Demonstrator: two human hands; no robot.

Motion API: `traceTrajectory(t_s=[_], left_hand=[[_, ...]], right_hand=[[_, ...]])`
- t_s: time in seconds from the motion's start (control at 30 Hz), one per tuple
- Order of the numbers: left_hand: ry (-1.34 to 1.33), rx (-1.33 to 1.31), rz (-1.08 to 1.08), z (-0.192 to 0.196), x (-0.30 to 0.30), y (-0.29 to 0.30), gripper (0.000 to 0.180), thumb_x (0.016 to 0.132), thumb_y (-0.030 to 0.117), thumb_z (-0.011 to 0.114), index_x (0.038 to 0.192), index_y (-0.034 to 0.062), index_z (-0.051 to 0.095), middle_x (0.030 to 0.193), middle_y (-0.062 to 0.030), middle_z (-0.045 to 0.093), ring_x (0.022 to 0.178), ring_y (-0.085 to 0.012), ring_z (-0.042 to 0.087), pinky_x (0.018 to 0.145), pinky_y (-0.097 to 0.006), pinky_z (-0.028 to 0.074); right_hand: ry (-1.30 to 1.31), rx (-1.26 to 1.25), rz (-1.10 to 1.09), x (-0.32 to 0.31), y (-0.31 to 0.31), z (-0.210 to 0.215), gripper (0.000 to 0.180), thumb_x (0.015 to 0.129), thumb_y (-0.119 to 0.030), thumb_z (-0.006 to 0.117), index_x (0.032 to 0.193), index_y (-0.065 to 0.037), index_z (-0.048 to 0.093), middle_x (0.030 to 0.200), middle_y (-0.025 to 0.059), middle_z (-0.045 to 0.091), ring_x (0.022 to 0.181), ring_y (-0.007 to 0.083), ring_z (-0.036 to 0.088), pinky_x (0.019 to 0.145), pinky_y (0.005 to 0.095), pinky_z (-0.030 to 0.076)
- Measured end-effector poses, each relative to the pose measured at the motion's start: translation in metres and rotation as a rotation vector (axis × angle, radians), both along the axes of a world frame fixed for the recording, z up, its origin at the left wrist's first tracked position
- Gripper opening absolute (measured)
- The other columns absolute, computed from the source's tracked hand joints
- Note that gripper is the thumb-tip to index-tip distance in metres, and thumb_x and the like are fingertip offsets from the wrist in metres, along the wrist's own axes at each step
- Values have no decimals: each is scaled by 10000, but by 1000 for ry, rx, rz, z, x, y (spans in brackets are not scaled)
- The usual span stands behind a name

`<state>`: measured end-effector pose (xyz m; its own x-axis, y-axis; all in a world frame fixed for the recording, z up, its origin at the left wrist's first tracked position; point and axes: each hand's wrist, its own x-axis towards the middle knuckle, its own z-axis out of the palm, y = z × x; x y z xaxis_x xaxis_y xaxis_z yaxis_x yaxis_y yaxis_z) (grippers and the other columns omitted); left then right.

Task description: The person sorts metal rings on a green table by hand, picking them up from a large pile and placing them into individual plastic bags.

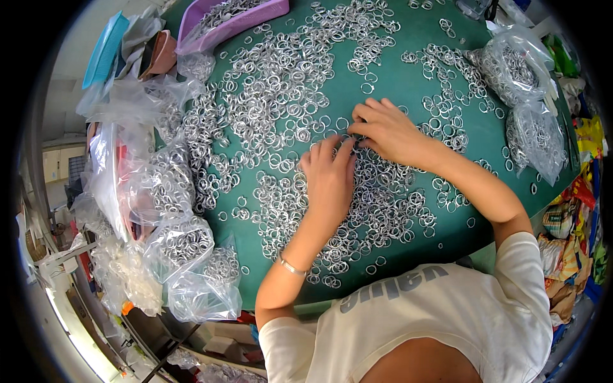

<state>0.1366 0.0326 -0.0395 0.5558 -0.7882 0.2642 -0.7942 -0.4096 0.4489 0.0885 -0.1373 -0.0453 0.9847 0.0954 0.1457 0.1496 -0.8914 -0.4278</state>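
Note:
Small silver metal rings cover much of a green table top [249,255]. A broad spread of rings [274,83] lies beyond my hands, and a nearer heap [370,223] lies below and between my forearms. My left hand [329,172] is over the nearer heap, its fingers bent and its thumb and forefinger brought together. Close by on the right, my right hand [386,131] has its fingers curled, with the tips nearly meeting those of the left. Whatever sits between the fingertips is too small and partly hidden. A bracelet [292,264] circles my left wrist.
A purple tray [255,18] holding metal pieces stands at the far left. Clear plastic bags of rings [169,185] crowd the left edge. More bags [536,137] sit at the right, beside colourful packages [562,255]. Another band of rings [447,102] lies right of my hands.

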Motion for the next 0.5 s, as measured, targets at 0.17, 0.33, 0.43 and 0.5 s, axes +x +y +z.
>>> traceTrajectory(t_s=[0.17, 0.33, 0.43, 0.5], left_hand=[[-100, 178, -187, -2, 19, -16, 195, 739, 45, 578, 930, 50, 616, 1024, -68, 528, 957, -238, 483, 821, -376, 350], [-148, 203, -283, -3, 25, -18, 163, 718, 26, 570, 870, 53, 625, 984, -59, 538, 944, -223, 492, 824, -373, 350], [-125, 147, -291, -1, 28, -20, 157, 740, 20, 553, 889, 26, 601, 972, -74, 558, 940, -213, 516, 832, -363, 362], [123, -19, -212, -1, 31, -17, 139, 772, 24, 544, 905, 9, 584, 990, -87, 578, 941, -204, 545, 817, -343, 390]], right_hand=[[-44, 210, -118, -8, -48, 6, 140, 692, -74, 661, 825, -74, 616, 829, 69, 541, 872, 236, 514, 743, 371, 395], [11, 47, -306, -13, -60, 10, 150, 692, -72, 663, 825, -49, 598, 859, 75, 532, 871, 258, 492, 779, 378, 385], [-17, -76, -287, -8, -46, 1, 111, 706, -83, 649, 784, -52, 576, 854, 82, 532, 857, 244, 491, 766, 364, 382], [29, 74, -346, -8, -45, 9, 75, 728, -57, 616, 781, -42, 565, 828, 79, 551, 758, 222, 506, 699, 321, 403]])
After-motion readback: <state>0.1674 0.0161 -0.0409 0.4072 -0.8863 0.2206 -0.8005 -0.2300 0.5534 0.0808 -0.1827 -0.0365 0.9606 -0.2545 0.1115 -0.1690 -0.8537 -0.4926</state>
